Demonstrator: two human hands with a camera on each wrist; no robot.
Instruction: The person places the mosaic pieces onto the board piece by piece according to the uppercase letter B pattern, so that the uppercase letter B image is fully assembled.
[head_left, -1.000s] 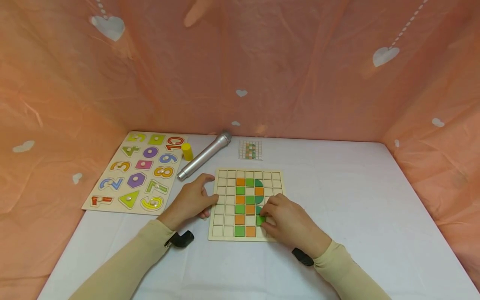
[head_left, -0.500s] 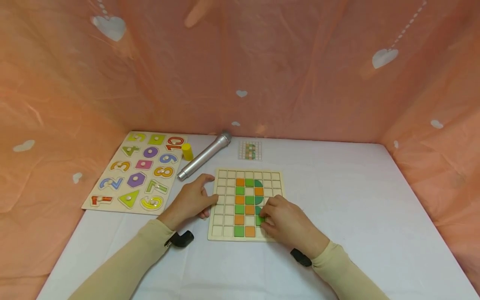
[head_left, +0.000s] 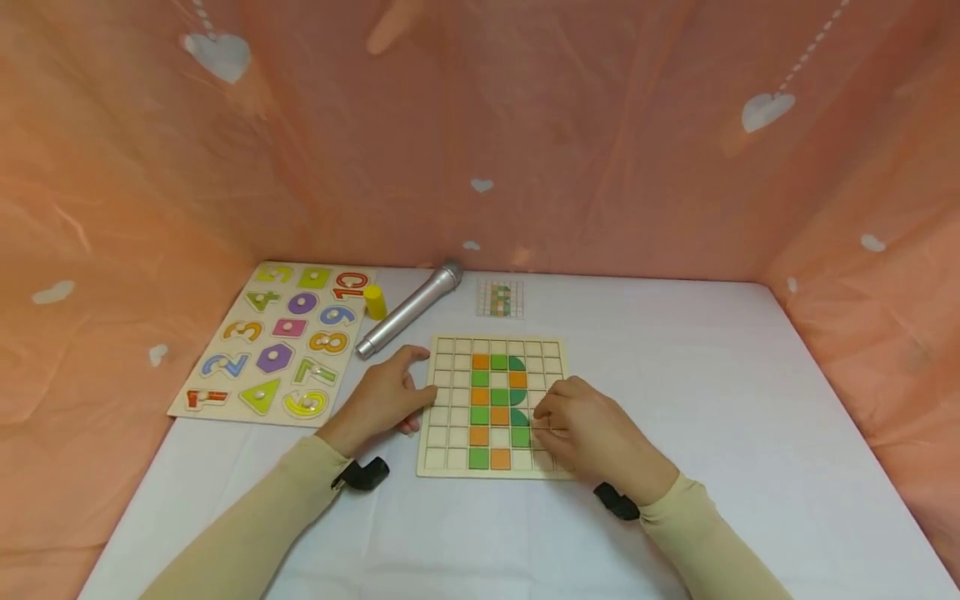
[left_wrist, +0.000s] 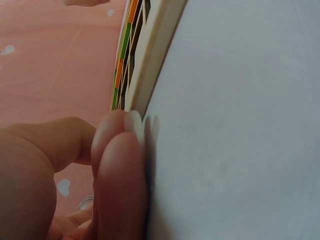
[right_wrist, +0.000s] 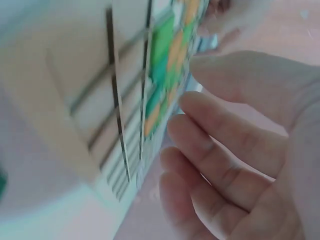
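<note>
A wooden grid board point(head_left: 437, 437) lies flat on the table, with orange and green square tiles and teal rounded tiles set in its middle columns. My left hand point(head_left: 381, 398) rests at the board's left side, thumb and index finger spread along that edge. In the left wrist view its fingertips point(left_wrist: 121, 150) meet the board's side. Over the right part of the board is my right hand point(head_left: 596, 429), just right of a green square tile point(head_left: 520, 437) and a teal rounded tile point(head_left: 518, 418). The right wrist view shows its bent, relaxed fingers point(right_wrist: 220, 165) holding nothing.
Behind the board lies a small pattern card point(head_left: 500, 298). A silver microphone point(head_left: 408, 311) and a yellow cylinder point(head_left: 375, 302) are at the back left, beside a number-and-shape puzzle board point(head_left: 225, 371). Pink curtain point(head_left: 600, 167) hangs around the table's back and sides.
My right hand has come off the green square tile and shifted a little right and up, leaving that tile in view on the board. My left hand stays in place.
</note>
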